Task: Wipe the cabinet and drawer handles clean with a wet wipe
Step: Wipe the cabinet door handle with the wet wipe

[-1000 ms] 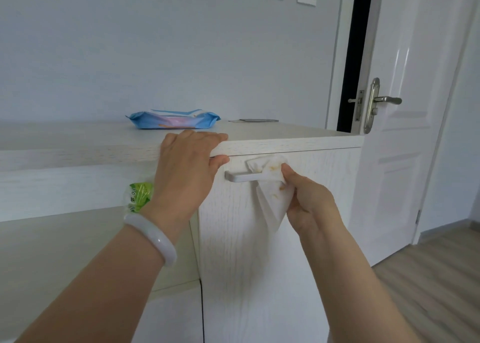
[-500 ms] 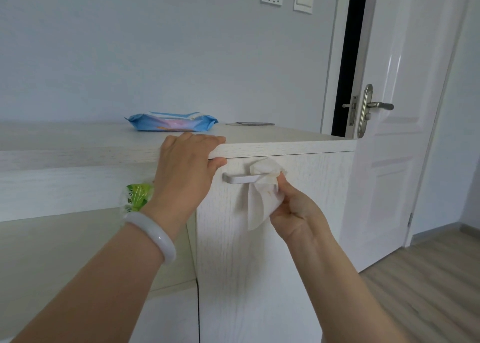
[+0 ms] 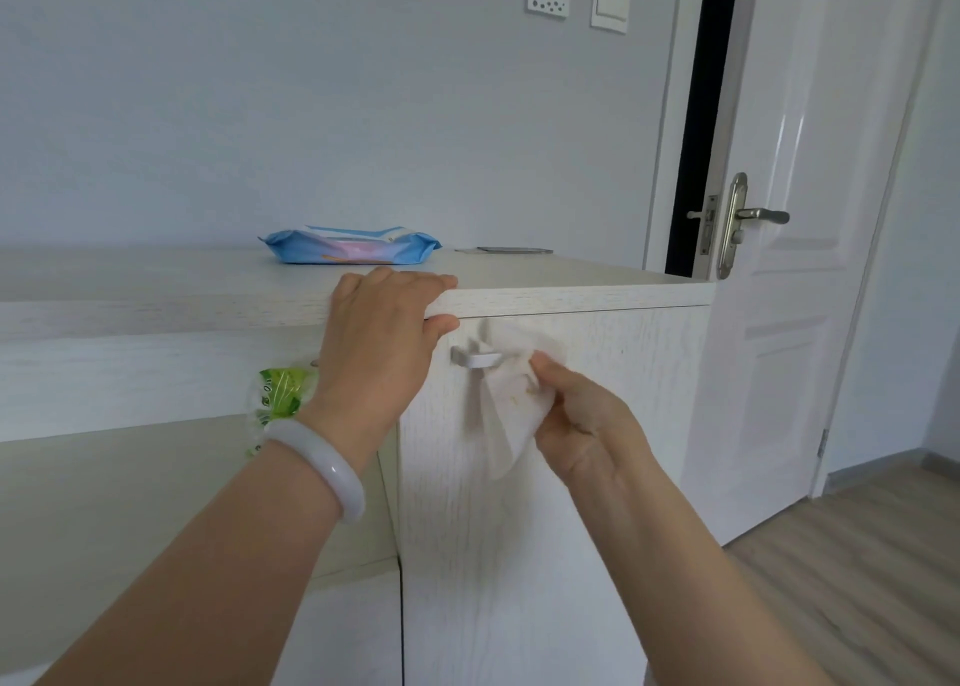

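A white wooden cabinet door [image 3: 597,477] carries a short white bar handle [image 3: 475,358] near its top left corner. My right hand [image 3: 582,420] pinches a stained white wet wipe [image 3: 511,410] wrapped over the right part of the handle; the wipe hangs down and looks blurred. My left hand [image 3: 387,342] grips the front edge of the cabinet top [image 3: 571,290], fingers over the top, thumb under the edge, just left of the handle.
A blue pack of wet wipes [image 3: 350,246] and a flat dark object [image 3: 514,250] lie on the cabinet top. A green-printed plastic bag [image 3: 278,399] sits in the open shelf behind my left wrist. A white room door [image 3: 810,322] with metal lever stands right.
My right hand with the wipe has slid left along the handle, covering more of it. The left hand has stayed on the cabinet edge.
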Motion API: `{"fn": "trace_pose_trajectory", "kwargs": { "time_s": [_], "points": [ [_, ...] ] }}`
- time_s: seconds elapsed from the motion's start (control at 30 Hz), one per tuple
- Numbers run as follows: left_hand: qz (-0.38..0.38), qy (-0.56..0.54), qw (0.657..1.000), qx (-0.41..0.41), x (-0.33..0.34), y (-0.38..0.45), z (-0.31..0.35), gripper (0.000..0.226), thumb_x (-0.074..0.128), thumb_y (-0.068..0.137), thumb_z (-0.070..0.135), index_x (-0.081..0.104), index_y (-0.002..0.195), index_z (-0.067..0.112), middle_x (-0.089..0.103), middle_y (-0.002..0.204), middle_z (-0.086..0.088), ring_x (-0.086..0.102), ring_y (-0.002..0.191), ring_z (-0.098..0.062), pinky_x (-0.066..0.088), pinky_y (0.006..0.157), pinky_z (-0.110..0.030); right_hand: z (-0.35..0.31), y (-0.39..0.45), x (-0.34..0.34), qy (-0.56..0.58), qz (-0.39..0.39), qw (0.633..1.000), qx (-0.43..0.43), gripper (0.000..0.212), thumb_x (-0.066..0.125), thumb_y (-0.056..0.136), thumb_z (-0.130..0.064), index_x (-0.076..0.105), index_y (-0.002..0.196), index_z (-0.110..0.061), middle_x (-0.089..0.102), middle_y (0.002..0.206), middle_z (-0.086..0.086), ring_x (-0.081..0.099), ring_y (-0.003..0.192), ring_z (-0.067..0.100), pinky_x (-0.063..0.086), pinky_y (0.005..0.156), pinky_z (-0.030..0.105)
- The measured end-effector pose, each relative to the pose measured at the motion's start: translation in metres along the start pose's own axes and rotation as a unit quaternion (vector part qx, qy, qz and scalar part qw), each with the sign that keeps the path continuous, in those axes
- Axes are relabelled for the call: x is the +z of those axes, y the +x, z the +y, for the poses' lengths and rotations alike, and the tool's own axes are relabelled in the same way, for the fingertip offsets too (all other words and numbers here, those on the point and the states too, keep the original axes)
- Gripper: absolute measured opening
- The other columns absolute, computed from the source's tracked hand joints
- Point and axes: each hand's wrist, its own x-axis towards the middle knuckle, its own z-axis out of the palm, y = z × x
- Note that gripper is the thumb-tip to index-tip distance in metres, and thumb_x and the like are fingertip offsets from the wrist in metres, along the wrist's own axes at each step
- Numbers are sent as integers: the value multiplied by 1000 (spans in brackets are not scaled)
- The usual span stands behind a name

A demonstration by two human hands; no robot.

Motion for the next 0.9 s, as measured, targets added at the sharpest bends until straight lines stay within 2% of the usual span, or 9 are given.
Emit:
{"fn": "trace_pose_trajectory", "kwargs": {
  "time_s": [0.07, 0.17, 0.3, 0.43, 0.53, 0.6, 0.67, 0.8, 0.9],
  "points": [
    [-1, -2, 1000, 0, -1, -1, 1, 37, 62, 91, 34, 61, 127, 26, 67, 118, 2, 54, 112, -22, 26, 91, -33, -10, 3, -4, 35, 9, 999, -4, 19, 60, 88, 0, 62, 107, 4, 69, 86, 12, 68, 72, 18, 58, 68, 28],
    [-1, -7, 1000, -3, -1, -1, 1, 37, 62, 91, 34, 61, 127, 26, 67, 119, 2, 54, 113, -21, 27, 94, -34, -13, 3, -5, 63, 20, 998, -11, 18, 62, 89, -3, 62, 106, 3, 69, 87, 10, 68, 77, 17, 57, 76, 30],
    [-6, -2, 1000, -3, 1, 0, -1, 37, 61, 91, 34, 60, 128, 27, 66, 121, 3, 53, 115, -21, 26, 91, -33, 12, -6, 10, 28, 33, 998, -48, 14, 61, 88, 2, 61, 102, 2, 68, 80, 12, 68, 55, 15, 57, 56, 24],
    [-6, -1, 1000, 3, 0, -1, -1, 37, 63, 91, 33, 61, 127, 25, 67, 120, 1, 54, 114, -23, 27, 90, -34, 13, -10, 12, -18, 34, 998, -51, 23, 64, 84, 5, 59, 106, 1, 67, 87, 14, 67, 64, 19, 58, 68, 30],
    [-12, 2, 1000, 4, -1, 0, -2, 38, 61, 92, 34, 59, 129, 27, 66, 121, 2, 53, 114, -21, 25, 90, -31, 1, -9, 5, -25, 67, 995, -74, 25, 66, 82, 4, 61, 107, 4, 68, 85, 13, 67, 55, 15, 56, 52, 23],
    [-10, 0, 1000, 2, -1, 0, -1, 38, 60, 92, 35, 59, 129, 27, 65, 122, 3, 53, 115, -20, 24, 90, -30, -1, -10, 4, -34, 81, 993, -85, 31, 68, 82, 3, 61, 112, 10, 69, 97, 17, 67, 64, 18, 56, 52, 22],
    [-8, -3, 1000, -1, -1, 0, -1, 38, 60, 92, 35, 59, 129, 27, 65, 122, 3, 53, 115, -20, 24, 91, -30, 4, -9, 7, -50, 95, 990, -97, 37, 69, 81, 0, 59, 116, 8, 68, 105, 20, 66, 72, 21, 56, 54, 22],
    [-10, 7, 1000, -4, -1, 0, 0, 38, 60, 92, 34, 59, 129, 28, 65, 122, 3, 52, 116, -21, 24, 91, -31, 21, -13, 17, -86, 75, 989, -98, 25, 70, 82, -2, 61, 106, 1, 66, 86, 12, 63, 64, 19, 55, 55, 24],
    [-11, 10, 1000, -3, -2, 0, 0, 38, 61, 92, 34, 59, 129, 28, 65, 123, 2, 53, 116, -22, 24, 91, -31, 16, -14, 16, -81, 44, 993, -72, 21, 67, 84, 0, 63, 104, 2, 69, 87, 12, 67, 59, 16, 56, 55, 24]
  ]
}}
